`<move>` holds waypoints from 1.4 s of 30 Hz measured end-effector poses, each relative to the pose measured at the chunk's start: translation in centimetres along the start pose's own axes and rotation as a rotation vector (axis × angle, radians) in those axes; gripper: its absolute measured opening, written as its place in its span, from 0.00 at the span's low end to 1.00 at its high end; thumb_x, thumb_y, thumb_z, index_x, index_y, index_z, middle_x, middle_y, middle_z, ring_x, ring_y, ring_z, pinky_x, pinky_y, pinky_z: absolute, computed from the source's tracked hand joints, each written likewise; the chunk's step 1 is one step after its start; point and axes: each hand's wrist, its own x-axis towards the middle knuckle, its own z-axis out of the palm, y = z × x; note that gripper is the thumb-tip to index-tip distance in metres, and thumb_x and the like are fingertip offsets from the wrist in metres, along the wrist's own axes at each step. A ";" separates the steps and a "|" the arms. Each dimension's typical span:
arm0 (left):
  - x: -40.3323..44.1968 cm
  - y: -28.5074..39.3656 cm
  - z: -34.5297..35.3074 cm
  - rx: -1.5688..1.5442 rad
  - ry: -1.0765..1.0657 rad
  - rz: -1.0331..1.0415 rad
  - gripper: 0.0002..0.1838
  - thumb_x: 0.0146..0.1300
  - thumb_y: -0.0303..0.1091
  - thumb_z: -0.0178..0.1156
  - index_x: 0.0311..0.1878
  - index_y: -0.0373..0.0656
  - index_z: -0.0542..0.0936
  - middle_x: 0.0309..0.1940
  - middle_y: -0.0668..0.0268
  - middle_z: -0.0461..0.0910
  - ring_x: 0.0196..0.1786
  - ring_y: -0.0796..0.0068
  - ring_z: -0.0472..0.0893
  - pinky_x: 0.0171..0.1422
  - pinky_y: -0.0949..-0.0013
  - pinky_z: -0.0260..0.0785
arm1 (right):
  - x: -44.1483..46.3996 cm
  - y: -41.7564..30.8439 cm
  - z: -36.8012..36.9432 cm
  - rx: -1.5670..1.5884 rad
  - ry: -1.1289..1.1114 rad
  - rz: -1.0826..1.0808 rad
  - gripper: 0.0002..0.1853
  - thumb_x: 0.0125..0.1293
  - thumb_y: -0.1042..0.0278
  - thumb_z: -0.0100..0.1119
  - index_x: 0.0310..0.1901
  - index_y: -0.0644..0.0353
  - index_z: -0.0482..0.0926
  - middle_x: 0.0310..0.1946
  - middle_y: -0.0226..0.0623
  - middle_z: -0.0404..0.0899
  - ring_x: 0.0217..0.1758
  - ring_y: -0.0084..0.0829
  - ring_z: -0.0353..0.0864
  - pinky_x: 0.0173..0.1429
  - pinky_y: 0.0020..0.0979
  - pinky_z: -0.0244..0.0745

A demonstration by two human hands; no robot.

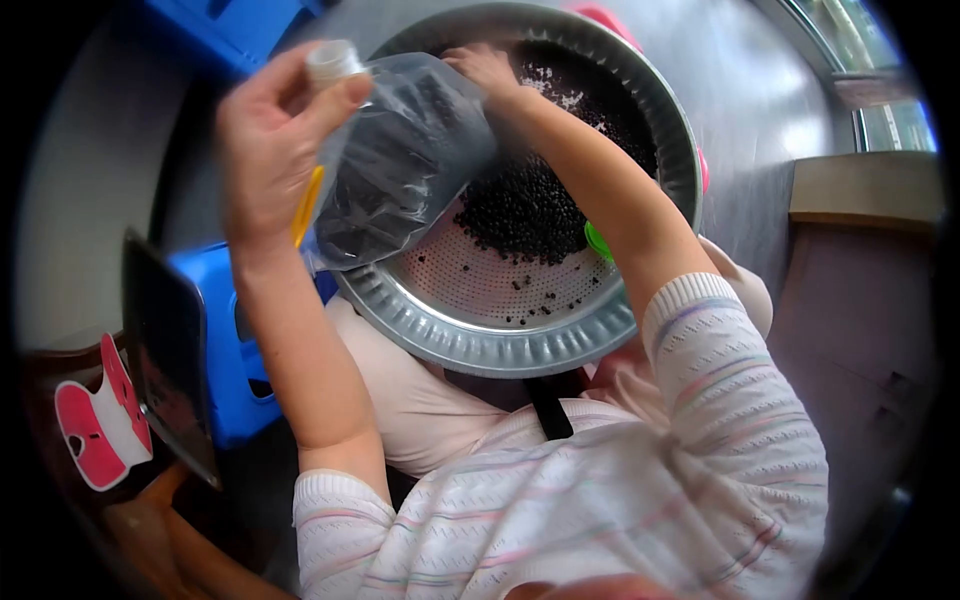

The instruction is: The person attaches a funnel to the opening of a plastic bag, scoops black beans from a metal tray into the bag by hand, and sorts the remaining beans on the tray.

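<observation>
My left hand (275, 130) is closed round the white neck of a clear plastic bottle (395, 165), with my thumb along the mouth. The bottle is tilted over the left side of a round metal basin (455, 343). Small black beads (535, 205) are heaped on the basin's perforated bottom, and a few white bits (570, 98) lie among them. At the far side of the basin, my right hand (485, 68) reaches down by the beads. Its fingers are partly hidden and blurred. A bright green piece (597, 241) shows beside my right forearm.
The basin stands over my lap. To the left are a blue plastic stool (225, 350), a dark panel (165, 350) and a pink-and-white object (100, 430). Another blue plastic item (235, 30) is at the top left. A wooden cabinet (860, 190) stands at the right.
</observation>
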 end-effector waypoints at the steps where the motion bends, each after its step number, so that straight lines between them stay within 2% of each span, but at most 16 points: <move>1: -0.1 0.1 -0.3 0.018 0.036 -0.003 0.16 0.53 0.28 0.69 0.45 0.34 0.80 0.35 0.68 0.81 0.38 0.82 0.78 0.47 0.79 0.69 | -0.5 -0.4 0.6 -0.108 0.012 -0.015 0.18 0.59 0.50 0.54 0.51 0.37 0.78 0.56 0.23 0.73 0.61 0.38 0.65 0.58 0.48 0.60; 4: -0.2 0.0 -0.9 0.091 0.111 -0.008 0.18 0.53 0.31 0.70 0.46 0.35 0.80 0.36 0.67 0.81 0.40 0.80 0.78 0.49 0.78 0.68 | -4.5 -2.3 -1.5 -0.152 -0.212 -0.066 0.15 0.59 0.54 0.54 0.47 0.41 0.79 0.49 0.29 0.74 0.55 0.38 0.68 0.54 0.44 0.63; 8: -0.2 -0.5 -1.6 0.175 0.134 0.023 0.20 0.55 0.37 0.69 0.48 0.35 0.80 0.36 0.64 0.82 0.41 0.78 0.80 0.53 0.78 0.70 | -12.1 -5.3 -4.1 -0.182 0.014 -0.121 0.12 0.57 0.58 0.56 0.38 0.53 0.81 0.47 0.34 0.75 0.57 0.39 0.66 0.57 0.44 0.62; 10: -0.2 -0.6 -1.6 0.171 0.141 0.021 0.20 0.54 0.36 0.70 0.47 0.35 0.80 0.36 0.65 0.82 0.41 0.78 0.79 0.52 0.78 0.69 | -16.1 -8.9 -3.0 -0.051 0.045 -0.263 0.16 0.57 0.58 0.56 0.46 0.54 0.79 0.55 0.36 0.71 0.65 0.40 0.61 0.66 0.48 0.55; 12: -0.2 -0.6 -1.4 0.162 0.163 0.023 0.19 0.53 0.34 0.71 0.47 0.36 0.81 0.36 0.67 0.82 0.40 0.80 0.78 0.50 0.78 0.67 | -18.9 -11.6 -1.2 -0.014 -0.176 -0.337 0.22 0.59 0.59 0.54 0.55 0.56 0.74 0.63 0.39 0.63 0.72 0.41 0.53 0.73 0.49 0.43; 19: -0.3 -0.5 -1.2 0.158 0.132 0.017 0.19 0.53 0.33 0.71 0.46 0.35 0.81 0.36 0.67 0.82 0.40 0.79 0.78 0.50 0.78 0.67 | -16.0 -9.5 -0.2 -0.159 -0.198 -0.304 0.25 0.64 0.68 0.41 0.63 0.63 0.65 0.69 0.44 0.55 0.75 0.38 0.48 0.76 0.47 0.35; 25: -0.4 -0.6 -1.3 0.185 0.138 0.026 0.17 0.55 0.33 0.69 0.46 0.35 0.81 0.37 0.65 0.83 0.41 0.77 0.79 0.51 0.77 0.68 | -13.1 -3.9 -1.2 -0.356 -0.040 -0.061 0.23 0.62 0.68 0.42 0.59 0.63 0.70 0.63 0.41 0.65 0.71 0.35 0.56 0.75 0.47 0.40; 26: -0.5 -0.7 -1.5 0.187 0.141 0.027 0.17 0.55 0.33 0.69 0.47 0.35 0.81 0.37 0.64 0.82 0.41 0.77 0.79 0.51 0.77 0.68 | -12.7 -2.3 0.2 -0.384 0.229 -0.098 0.20 0.59 0.69 0.45 0.53 0.63 0.75 0.55 0.42 0.71 0.65 0.39 0.63 0.70 0.49 0.49; 28: -0.6 -0.7 -2.0 0.152 0.147 0.013 0.17 0.56 0.32 0.68 0.47 0.35 0.80 0.38 0.64 0.82 0.41 0.77 0.79 0.51 0.77 0.69 | -10.9 -8.3 -7.6 -0.186 -0.320 0.066 0.14 0.56 0.67 0.50 0.41 0.61 0.79 0.44 0.40 0.75 0.55 0.42 0.69 0.60 0.47 0.61; 29: -0.8 -0.6 -2.3 0.110 0.148 -0.003 0.17 0.56 0.31 0.68 0.48 0.34 0.80 0.38 0.63 0.82 0.41 0.77 0.79 0.51 0.77 0.69 | -11.2 -8.0 -4.8 -0.126 -0.137 0.042 0.08 0.52 0.65 0.54 0.32 0.57 0.79 0.36 0.37 0.74 0.45 0.42 0.70 0.50 0.44 0.66; 30: -0.9 -0.6 -2.5 0.069 0.146 -0.020 0.17 0.56 0.31 0.68 0.48 0.34 0.80 0.38 0.63 0.82 0.41 0.77 0.79 0.51 0.77 0.69 | -12.0 -8.2 -2.6 -0.234 0.041 -0.079 0.09 0.54 0.64 0.52 0.35 0.56 0.78 0.35 0.35 0.74 0.45 0.38 0.70 0.49 0.41 0.67; 31: -1.0 -0.7 -2.6 0.065 0.146 -0.020 0.17 0.56 0.30 0.67 0.48 0.34 0.80 0.38 0.63 0.82 0.41 0.77 0.79 0.51 0.78 0.69 | -12.7 -7.6 2.1 -0.562 0.091 -0.263 0.13 0.58 0.63 0.48 0.43 0.56 0.77 0.41 0.37 0.75 0.51 0.39 0.69 0.56 0.43 0.64; 33: -1.0 -0.8 -3.1 0.067 0.147 -0.015 0.17 0.56 0.28 0.67 0.48 0.34 0.79 0.38 0.64 0.82 0.40 0.78 0.79 0.51 0.78 0.70 | -11.7 -8.3 5.8 -0.604 0.172 -0.419 0.19 0.65 0.61 0.41 0.56 0.53 0.71 0.53 0.40 0.72 0.62 0.38 0.64 0.67 0.46 0.54; 35: -1.2 -0.7 -3.3 0.031 0.140 -0.019 0.16 0.57 0.27 0.67 0.48 0.33 0.79 0.38 0.64 0.81 0.40 0.78 0.79 0.50 0.78 0.70 | -9.9 -10.2 4.2 -0.031 0.203 -0.345 0.24 0.69 0.60 0.35 0.66 0.49 0.63 0.64 0.41 0.65 0.72 0.36 0.55 0.75 0.49 0.41; 38: -1.3 -0.7 -3.5 0.025 0.143 -0.020 0.16 0.57 0.28 0.67 0.48 0.33 0.79 0.38 0.65 0.81 0.40 0.79 0.79 0.50 0.78 0.69 | -7.5 -9.8 1.0 0.016 -0.126 -0.190 0.27 0.69 0.59 0.33 0.71 0.47 0.54 0.72 0.38 0.51 0.77 0.32 0.41 0.77 0.47 0.22; 42: -1.2 -1.1 -4.0 0.086 0.113 -0.002 0.19 0.58 0.31 0.67 0.51 0.33 0.77 0.38 0.60 0.81 0.42 0.70 0.82 0.53 0.72 0.71 | -5.7 -4.0 4.3 -0.211 0.016 -0.032 0.28 0.65 0.63 0.38 0.67 0.62 0.58 0.70 0.39 0.57 0.75 0.35 0.48 0.76 0.49 0.32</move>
